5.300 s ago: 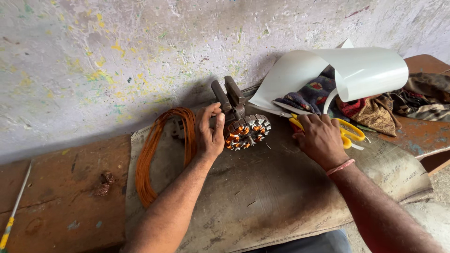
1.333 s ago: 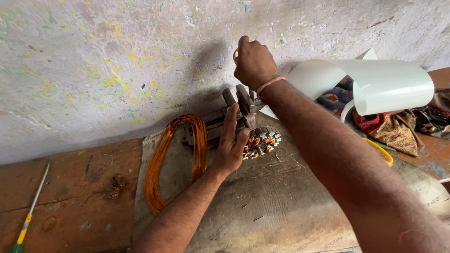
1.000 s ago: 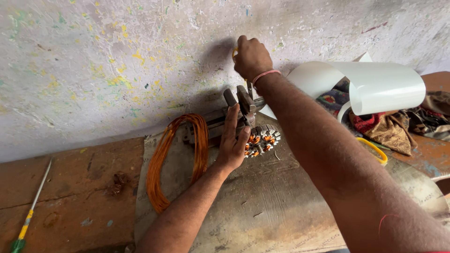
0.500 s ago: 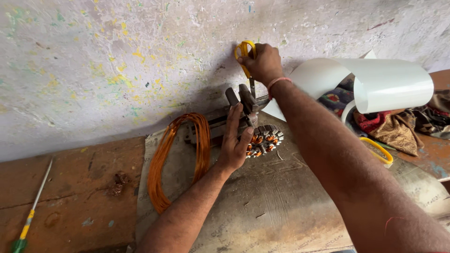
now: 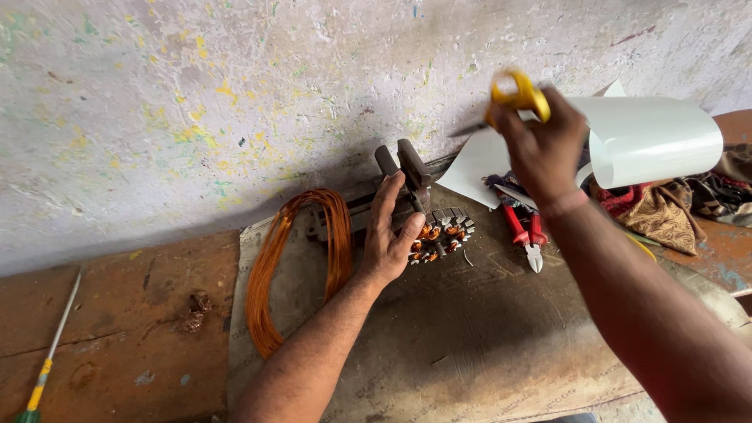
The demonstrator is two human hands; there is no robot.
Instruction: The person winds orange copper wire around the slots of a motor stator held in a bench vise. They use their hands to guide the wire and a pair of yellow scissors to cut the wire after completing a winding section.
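Fingers of the left hand lie spread and flat against the wound stator at frame centre, bracing it on the desk, while the right hand, upper right of centre, is closed around the yellow-handled scissors, raised clear of the surface. Judged by its steel laminations and copper windings, the stator is heavy and rigid; the fine wire looks fragile, so holding by the outer core seems safest. Scissors appear light, stiff and secure at the handle loops.
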